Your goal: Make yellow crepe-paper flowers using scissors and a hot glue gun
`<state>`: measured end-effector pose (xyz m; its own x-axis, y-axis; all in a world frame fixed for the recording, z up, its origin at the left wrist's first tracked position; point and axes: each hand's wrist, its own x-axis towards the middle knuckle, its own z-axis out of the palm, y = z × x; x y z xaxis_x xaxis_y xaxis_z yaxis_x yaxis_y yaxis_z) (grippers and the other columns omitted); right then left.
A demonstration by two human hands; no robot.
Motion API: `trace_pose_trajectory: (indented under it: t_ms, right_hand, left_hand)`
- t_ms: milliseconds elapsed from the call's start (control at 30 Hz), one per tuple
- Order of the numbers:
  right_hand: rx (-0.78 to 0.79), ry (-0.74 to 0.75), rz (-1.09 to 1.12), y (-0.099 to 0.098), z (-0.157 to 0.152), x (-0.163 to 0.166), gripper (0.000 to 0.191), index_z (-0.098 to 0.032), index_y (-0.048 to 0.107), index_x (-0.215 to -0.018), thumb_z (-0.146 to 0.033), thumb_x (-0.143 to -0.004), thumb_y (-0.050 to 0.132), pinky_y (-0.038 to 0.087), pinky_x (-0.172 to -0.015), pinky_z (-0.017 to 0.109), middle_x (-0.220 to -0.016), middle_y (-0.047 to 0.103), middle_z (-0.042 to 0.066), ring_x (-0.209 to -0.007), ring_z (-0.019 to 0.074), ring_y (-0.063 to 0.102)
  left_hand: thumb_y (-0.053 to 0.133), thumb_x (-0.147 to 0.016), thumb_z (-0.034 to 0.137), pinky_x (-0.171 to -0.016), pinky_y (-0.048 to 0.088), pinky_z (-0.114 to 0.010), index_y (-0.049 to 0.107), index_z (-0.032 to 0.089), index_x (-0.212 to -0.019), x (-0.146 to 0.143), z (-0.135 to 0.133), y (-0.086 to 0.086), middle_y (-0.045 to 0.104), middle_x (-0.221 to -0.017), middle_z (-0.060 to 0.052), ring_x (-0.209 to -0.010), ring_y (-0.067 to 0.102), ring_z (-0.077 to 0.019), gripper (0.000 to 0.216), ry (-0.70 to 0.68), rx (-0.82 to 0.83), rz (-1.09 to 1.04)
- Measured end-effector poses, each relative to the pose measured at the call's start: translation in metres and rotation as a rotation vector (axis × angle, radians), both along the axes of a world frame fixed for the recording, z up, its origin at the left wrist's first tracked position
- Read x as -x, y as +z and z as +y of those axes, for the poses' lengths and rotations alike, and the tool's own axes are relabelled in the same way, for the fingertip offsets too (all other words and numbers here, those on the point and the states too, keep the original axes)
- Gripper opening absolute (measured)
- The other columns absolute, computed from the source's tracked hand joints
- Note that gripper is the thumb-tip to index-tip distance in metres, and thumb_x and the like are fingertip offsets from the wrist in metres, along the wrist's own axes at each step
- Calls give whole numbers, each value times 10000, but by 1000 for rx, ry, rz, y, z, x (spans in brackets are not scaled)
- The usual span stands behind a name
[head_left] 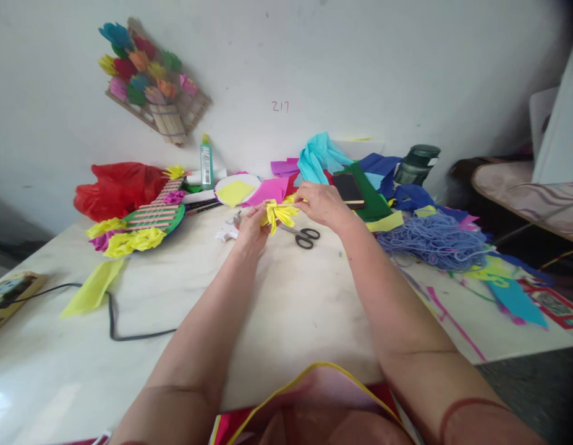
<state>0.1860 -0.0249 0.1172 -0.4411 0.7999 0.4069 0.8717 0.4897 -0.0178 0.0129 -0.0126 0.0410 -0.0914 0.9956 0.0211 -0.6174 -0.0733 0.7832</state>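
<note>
Yellow fringed paper (280, 216) is held above the white marbled bench (309, 309), pinched in the left hand (253, 228), seemingly for steadiness, while its right end is gripped by the closed right hand (321, 203); black-handled metal scissors (305, 237) are placed nearby, likely for reach.

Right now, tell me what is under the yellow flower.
In this view, scissors pass beneath the flower: the handle end shows. The other end cannot be fully seen; the flower covers part of it, perhaps the left hand too.
</note>
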Motion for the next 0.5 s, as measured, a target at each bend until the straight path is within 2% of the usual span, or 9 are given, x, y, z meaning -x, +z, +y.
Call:
trace_pose_trajectory:
  t_ms: [133,300,500]
  right_hand:
    - [17,-23,32,2,3,-9,220,-192,725,-971,-267,-925,524,360,-709,290,-1094,705,66,-953,201,619]
    - [74,-162,86,4,10,-26,243,-199,733,-1000,-260,-916,514,396,-738,291,-1074,736,72,-993,219,635]
    - [230,-295,-25,-15,23,-33,254,-194,736,-1041,-299,-915,542,440,-770,305,-1096,740,112,-1022,245,664]
  left_hand:
    - [817,-653,199,-741,608,-316,665,177,-743,1,3,-1,687,-701,7,-634,655,-134,178,43,36,-40]
    - [813,-672,211,-744,608,-326,661,189,-760,3,5,-4,710,-751,-8,-692,679,-157,177,87,62,-61]
    - [840,-656,253,-763,611,-347,648,198,-765,3,6,-4,706,-766,-14,-772,700,-187,227,77,54,-54]
